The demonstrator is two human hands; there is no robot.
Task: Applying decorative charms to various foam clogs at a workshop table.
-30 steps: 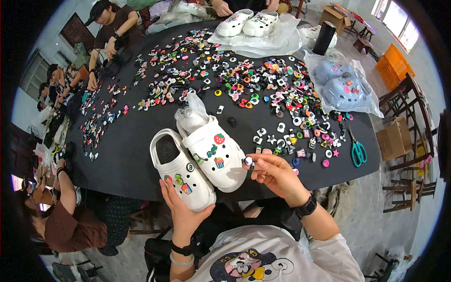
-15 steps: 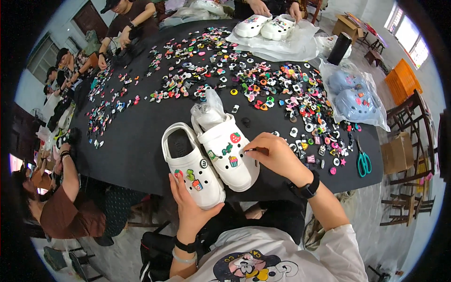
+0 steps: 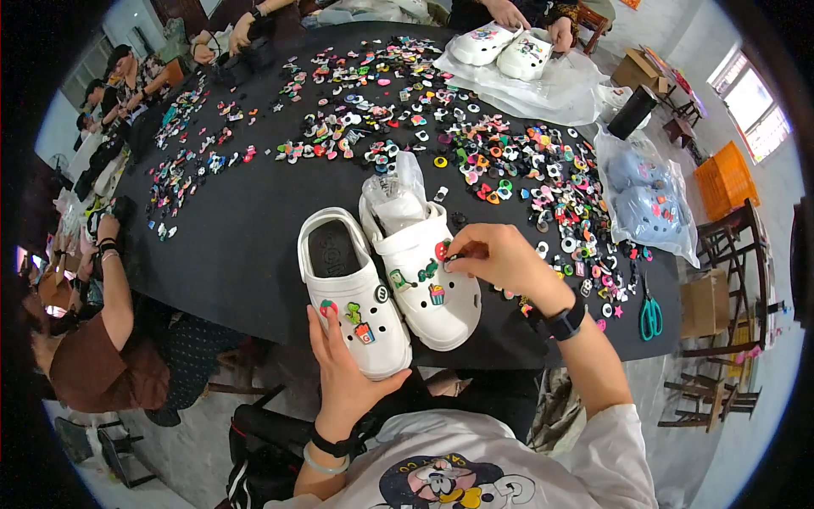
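My left hand (image 3: 349, 382) is wrapped round the toe of a white clog (image 3: 373, 280), which carries several charms: a strawberry, a green figure, a drink cup and a round black badge. Beside it stands a second white clog (image 3: 462, 312) with green, cupcake and strawberry charms, and clear plastic stuffing (image 3: 397, 195) in its heel opening. Over this clog's upper, next to the strawberry charm, my right hand (image 3: 507, 261) pinches a small dark shoe charm (image 3: 455, 257); its design is hidden by my fingers.
Loose shoe charms (image 3: 492, 148) lie scattered over the black table (image 3: 246, 271). To the right are green-handled scissors (image 3: 650, 314), bagged blue clogs (image 3: 644, 212) and a black cylinder (image 3: 632, 113). Across the table, a person's hands (image 3: 561, 34) hold white clogs (image 3: 524, 55). Others work at the left.
The view has shifted a little. My right hand has moved in from the second clog's side to its upper, near the strawberry charm. My left hand keeps its hold on the first clog.
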